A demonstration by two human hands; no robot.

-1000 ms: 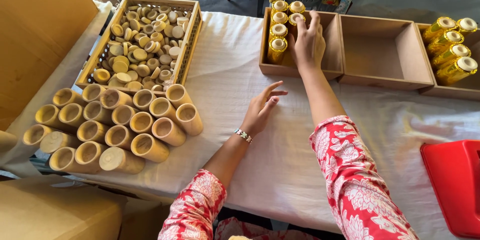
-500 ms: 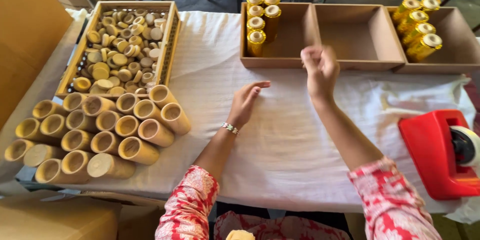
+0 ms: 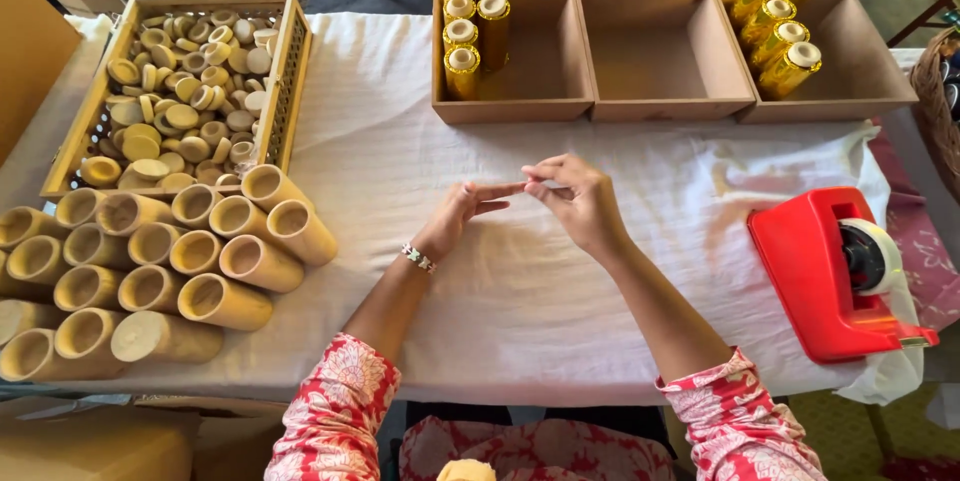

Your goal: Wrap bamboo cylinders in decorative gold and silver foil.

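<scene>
Both arms wear short sleeves of red cloth printed with white and pale pink flowers — the same fabric covers the lap at the near edge. The left hand [image 3: 462, 218] has a narrow beaded bracelet [image 3: 418, 258] at the wrist, light-coloured with small dark bits; the right hand [image 3: 578, 199] is bare of ornament.

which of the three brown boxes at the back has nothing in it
The middle box. The left box holds gold tubes along its left side, and the right box holds gold tubes too.
</scene>
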